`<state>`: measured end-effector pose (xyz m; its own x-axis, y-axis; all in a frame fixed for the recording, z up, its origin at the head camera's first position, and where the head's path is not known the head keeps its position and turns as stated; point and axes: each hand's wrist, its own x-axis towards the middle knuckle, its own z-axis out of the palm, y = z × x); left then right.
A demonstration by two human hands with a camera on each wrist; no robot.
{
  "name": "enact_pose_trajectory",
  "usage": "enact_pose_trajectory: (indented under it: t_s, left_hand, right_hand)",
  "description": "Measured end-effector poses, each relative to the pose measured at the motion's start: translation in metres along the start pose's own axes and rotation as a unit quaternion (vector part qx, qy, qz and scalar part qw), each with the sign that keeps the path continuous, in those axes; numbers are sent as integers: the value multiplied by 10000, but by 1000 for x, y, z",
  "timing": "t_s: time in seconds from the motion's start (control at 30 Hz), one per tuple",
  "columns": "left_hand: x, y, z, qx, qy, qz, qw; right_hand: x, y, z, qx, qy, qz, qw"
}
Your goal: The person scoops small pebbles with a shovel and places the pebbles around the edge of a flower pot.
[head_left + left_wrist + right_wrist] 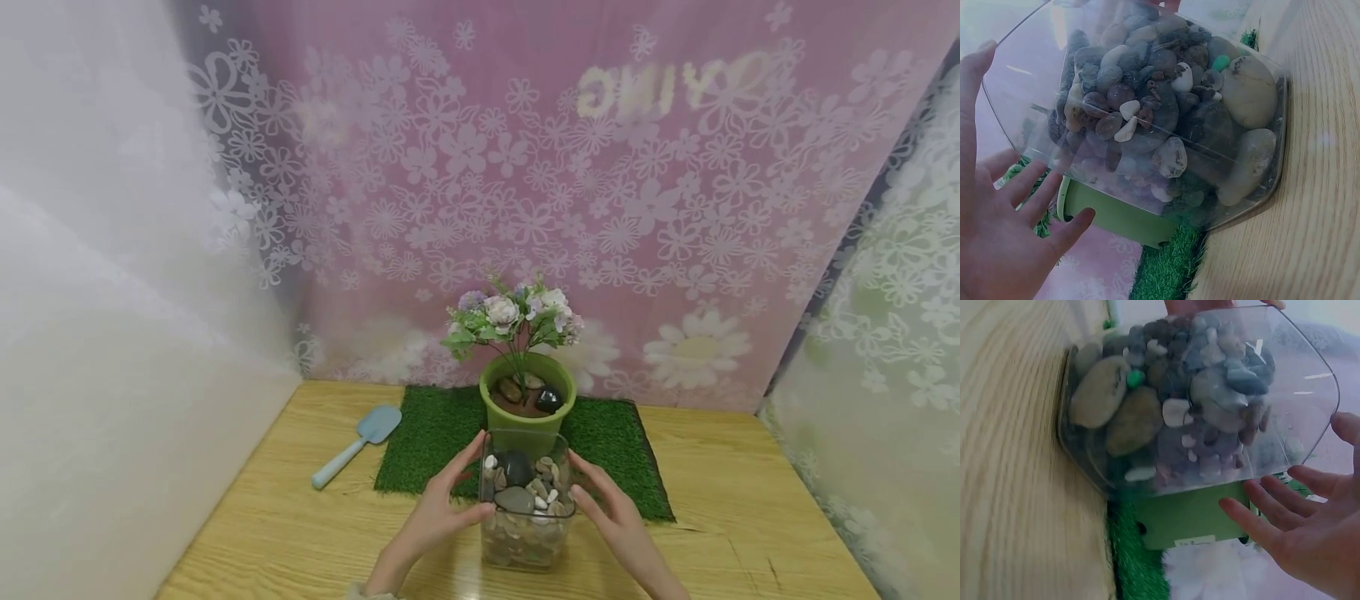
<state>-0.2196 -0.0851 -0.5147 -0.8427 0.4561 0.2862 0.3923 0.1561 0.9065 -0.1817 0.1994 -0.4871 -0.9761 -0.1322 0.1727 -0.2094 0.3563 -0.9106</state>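
Note:
A clear plastic container [525, 533] stands upright on the wooden table, filled with mixed pebbles [1129, 94] in grey, brown and white. My left hand [442, 508] is at its left side, thumb by the near rim and index finger by the far corner. On the opposite side, my right hand [618, 517] touches the rim with thumb and index finger. The other fingers of both hands are spread and fairly straight in the wrist views. Just behind the container is a green flowerpot [528, 387] with artificial flowers [517, 312] and a few large stones in brown soil.
Under the flowerpot lies an artificial grass mat [615, 450]. A light-blue hand trowel [360, 443] lies left of the container, its blade close to the mat. Floral curtains [487, 183] close off the back and both sides of the wooden table [255, 508].

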Motion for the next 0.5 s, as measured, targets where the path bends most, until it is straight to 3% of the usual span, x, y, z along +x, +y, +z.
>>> enact_pose_trajectory:
  t_s: [0.1, 0.17, 0.33, 0.5]
  left_hand:
    - [0, 1, -1, 60, -13, 21, 10000]
    - [0, 2, -1, 64, -32, 37, 10000]
    - [-1, 4, -2, 39, -51, 24, 10000]
    - [-1, 3, -2, 127, -76, 64, 9999]
  right_hand:
    - [1, -2, -5, -711, -35, -619, 9955]
    - [3, -4, -10, -1249, -90, -1023, 9868]
    - [6, -10, -17, -2321, -433, -1673, 9572]
    - [8, -14, -22, -3242, -580, -1886, 9252]
